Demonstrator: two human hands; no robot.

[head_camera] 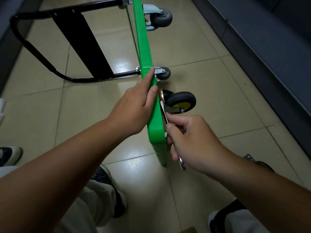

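Observation:
A green platform cart (143, 39) stands on its side edge on the tiled floor, its black folded handle (50, 52) lying to the left. My left hand (136, 108) rests on the cart's upper edge, fingers straight, thumb over the rim. My right hand (190, 140) grips a metal wrench (182, 163) whose far end reaches up beside the mount of a black wheel with a yellow hub (182, 100). The wrench's head is hidden against the green deck.
Two grey caster wheels (160, 17) (165, 73) stick out to the right of the deck farther off. A dark cabinet base (269, 56) runs along the right. My shoes and knees are at the bottom; another shoe (9, 155) is at the left edge.

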